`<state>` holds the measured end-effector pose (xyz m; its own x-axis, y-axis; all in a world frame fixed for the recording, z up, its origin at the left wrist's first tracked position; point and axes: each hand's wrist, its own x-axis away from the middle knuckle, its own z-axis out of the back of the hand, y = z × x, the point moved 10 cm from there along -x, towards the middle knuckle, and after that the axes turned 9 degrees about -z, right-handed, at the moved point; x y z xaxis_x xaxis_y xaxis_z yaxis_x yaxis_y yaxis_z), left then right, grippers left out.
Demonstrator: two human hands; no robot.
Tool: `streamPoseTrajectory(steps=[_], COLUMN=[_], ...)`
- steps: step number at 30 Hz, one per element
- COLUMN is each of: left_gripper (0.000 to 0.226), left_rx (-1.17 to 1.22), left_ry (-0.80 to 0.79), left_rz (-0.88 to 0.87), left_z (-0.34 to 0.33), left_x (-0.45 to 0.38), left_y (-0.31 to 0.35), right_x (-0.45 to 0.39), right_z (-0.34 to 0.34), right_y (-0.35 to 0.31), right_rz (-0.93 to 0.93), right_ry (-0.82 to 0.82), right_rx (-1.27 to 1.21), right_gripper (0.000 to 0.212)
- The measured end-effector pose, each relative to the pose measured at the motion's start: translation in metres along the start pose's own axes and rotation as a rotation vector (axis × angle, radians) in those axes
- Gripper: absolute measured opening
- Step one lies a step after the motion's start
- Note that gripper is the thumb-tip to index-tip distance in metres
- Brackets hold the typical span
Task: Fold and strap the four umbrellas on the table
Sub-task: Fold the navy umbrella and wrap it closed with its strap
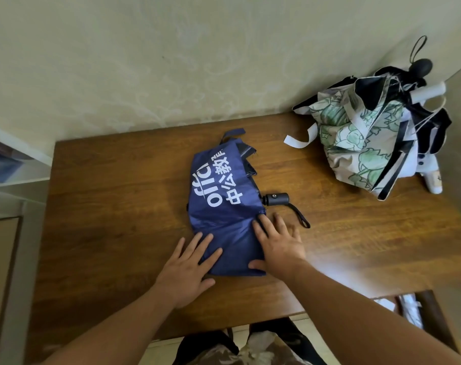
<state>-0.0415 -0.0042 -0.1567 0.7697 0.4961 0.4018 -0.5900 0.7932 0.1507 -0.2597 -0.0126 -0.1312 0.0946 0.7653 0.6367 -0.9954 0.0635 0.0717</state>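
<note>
A blue umbrella with white lettering lies collapsed but loose in the middle of the wooden table. Its grey handle and wrist loop stick out to the right, and its blue strap points toward the wall. My left hand lies flat, fingers spread, on the near left edge of the blue fabric. My right hand presses flat on the near right part of the fabric, just below the handle. A heap of other unfolded umbrellas, one with a green flower print, sits at the far right corner.
A white strap trails from the heap onto the table. A black round handle and a white handle poke out of the heap against the wall. White shelving stands to the left of the table.
</note>
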Motion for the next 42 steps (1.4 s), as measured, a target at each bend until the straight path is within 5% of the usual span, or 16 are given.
streamPoseTrajectory(steps=[6, 11, 14, 20, 28, 34, 38, 42], left_gripper=[0.05, 0.031, 0.029, 0.063, 0.031, 0.097, 0.102, 0.083], left_rx=[0.156, 0.566, 0.946, 1.399, 1.816, 1.718, 1.554, 1.557], left_ry=[0.03, 0.558, 0.598, 0.525, 0.645, 0.405, 0.383, 0.512], left_rz=[-0.015, 0.498, 0.768, 0.827, 0.771, 0.688, 0.676, 0.642], left_z=[0.015, 0.123, 0.143, 0.155, 0.155, 0.137, 0.131, 0.138], left_x=[0.036, 0.006, -0.02, -0.053, -0.041, -0.021, -0.007, -0.001], left_y=[-0.024, -0.094, -0.121, -0.119, -0.108, -0.09, -0.085, -0.083], right_x=[0.0, -0.001, -0.002, -0.001, -0.002, 0.0, 0.007, 0.017], right_z=[-0.009, -0.009, -0.011, -0.011, -0.012, -0.006, 0.003, 0.049], right_y=[0.011, 0.009, 0.008, 0.009, 0.009, 0.005, 0.0, 0.019], right_rz=[-0.026, -0.029, -0.031, -0.03, -0.035, -0.044, -0.006, -0.061], right_ry=[-0.046, -0.066, -0.084, -0.087, -0.095, -0.078, -0.048, 0.275], right_rx=[0.002, -0.017, -0.009, -0.009, -0.019, 0.015, 0.006, -0.325], right_gripper=[0.124, 0.124, 0.124, 0.124, 0.125, 0.123, 0.112, 0.043])
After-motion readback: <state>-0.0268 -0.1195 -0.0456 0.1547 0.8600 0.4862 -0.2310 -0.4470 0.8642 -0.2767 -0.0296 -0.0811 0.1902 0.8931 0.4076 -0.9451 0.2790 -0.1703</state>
